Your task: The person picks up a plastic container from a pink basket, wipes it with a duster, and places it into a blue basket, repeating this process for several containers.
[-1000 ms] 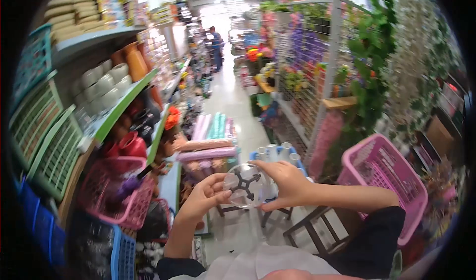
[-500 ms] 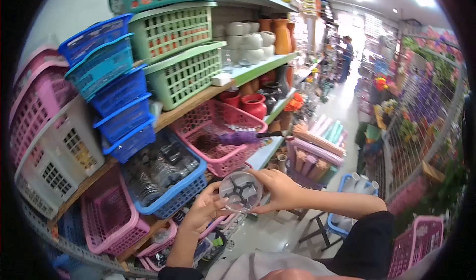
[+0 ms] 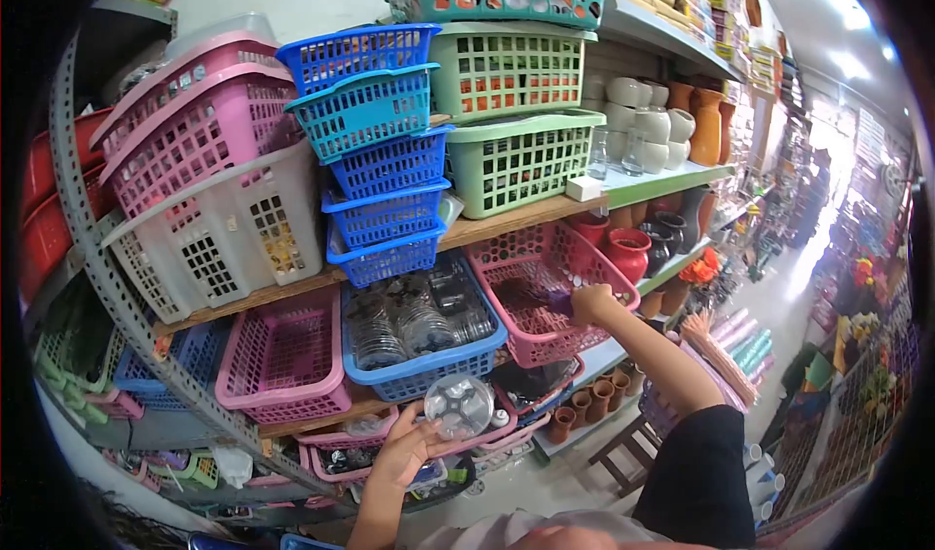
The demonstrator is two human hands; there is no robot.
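My left hand [image 3: 407, 450] is closed around the edge of a clear round plastic piece [image 3: 459, 407] with a spoked pattern inside; it looks like a shallow dish or lid. To the right, my right hand [image 3: 591, 306] is over the right side of a pink basket [image 3: 541, 348], its fingers wrapped round a purple-and-brown duster [image 3: 557, 302]. The duster's bristly end lies inside the basket, while its handle is mostly covered by my hand. Close above my left hand is a blue basket [image 3: 429, 386] of stacked clear round pieces [image 3: 426, 328].
Blue stacked baskets [image 3: 390, 199] and green baskets [image 3: 521, 165] stand on the wooden shelf above. Left of them are pink and white baskets [image 3: 229, 219] by a metal post [image 3: 83, 189]. Red vases [image 3: 628, 251] and small brown pots [image 3: 581, 406] line the right shelves.
My view has swung left toward the shelves. My right hand has let go of the clear round piece and taken hold of the duster; my left hand keeps the round piece.
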